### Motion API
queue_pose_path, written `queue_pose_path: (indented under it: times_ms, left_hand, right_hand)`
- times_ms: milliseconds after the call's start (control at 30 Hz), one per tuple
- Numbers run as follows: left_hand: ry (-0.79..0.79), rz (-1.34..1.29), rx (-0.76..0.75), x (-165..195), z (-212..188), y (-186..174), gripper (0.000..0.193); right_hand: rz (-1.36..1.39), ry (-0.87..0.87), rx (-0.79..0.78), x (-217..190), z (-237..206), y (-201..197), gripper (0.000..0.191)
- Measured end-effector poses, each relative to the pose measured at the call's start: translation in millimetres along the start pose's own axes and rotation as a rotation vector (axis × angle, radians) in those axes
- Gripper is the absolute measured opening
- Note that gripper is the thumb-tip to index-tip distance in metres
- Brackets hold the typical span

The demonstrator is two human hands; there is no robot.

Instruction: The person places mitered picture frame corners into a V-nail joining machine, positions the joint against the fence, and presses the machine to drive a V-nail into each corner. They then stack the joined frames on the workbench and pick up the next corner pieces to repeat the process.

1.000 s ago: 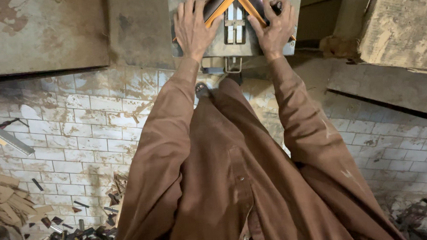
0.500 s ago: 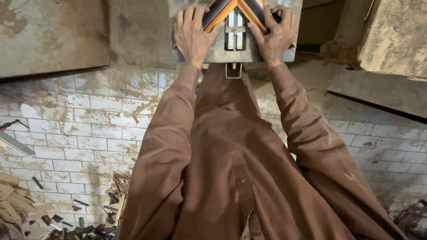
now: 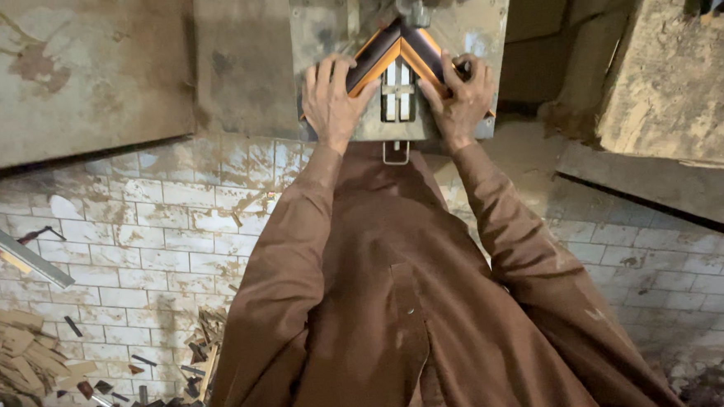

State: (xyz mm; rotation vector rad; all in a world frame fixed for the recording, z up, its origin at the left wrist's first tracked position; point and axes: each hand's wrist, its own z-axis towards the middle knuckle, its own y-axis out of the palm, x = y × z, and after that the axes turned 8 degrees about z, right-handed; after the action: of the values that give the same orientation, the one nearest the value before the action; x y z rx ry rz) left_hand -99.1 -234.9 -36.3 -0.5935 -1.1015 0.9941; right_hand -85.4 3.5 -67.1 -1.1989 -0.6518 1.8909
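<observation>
Two mitred frame mouldings (image 3: 399, 49) are pressed into a corner on the worn metal surface (image 3: 485, 32) by the left hand (image 3: 332, 98) and right hand (image 3: 460, 99), fingers flat. Below, a tiled floor (image 3: 149, 239) is strewn with wood offcuts (image 3: 11, 354).

Two hands, left (image 3: 333, 98) and right (image 3: 458, 99); two frame mouldings (image 3: 375, 56) (image 3: 426, 53) meeting at one corner; one metal machine table (image 3: 485, 32)

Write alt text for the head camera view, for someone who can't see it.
Two hands, left hand and right hand, press two mitred frame pieces into a corner on a metal machine table. Brown sleeves fill the foreground; wood offcuts litter the tiled floor.
</observation>
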Motion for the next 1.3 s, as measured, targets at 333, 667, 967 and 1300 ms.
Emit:
queue_pose_path:
  times_ms: [333,667,967,1300]
  left_hand:
    - [0.0,0.005,-0.002,2,5,-3,0.048]
    - [0.012,-0.002,-0.013,2,1,-2,0.047]
    - [0.019,0.016,-0.084,0,2,-4,0.058]
    - [0.116,0.288,-0.195,-4,-21,-3,0.076]
  right_hand:
    - [0.024,0.005,-0.002,-3,4,-1,0.054]
    - [-0.005,0.036,0.009,0,1,1,0.057]
    - [0.1,0.088,-0.036,-1,2,-6,0.06]
    - [0.041,-0.022,-0.015,2,-10,0,0.067]
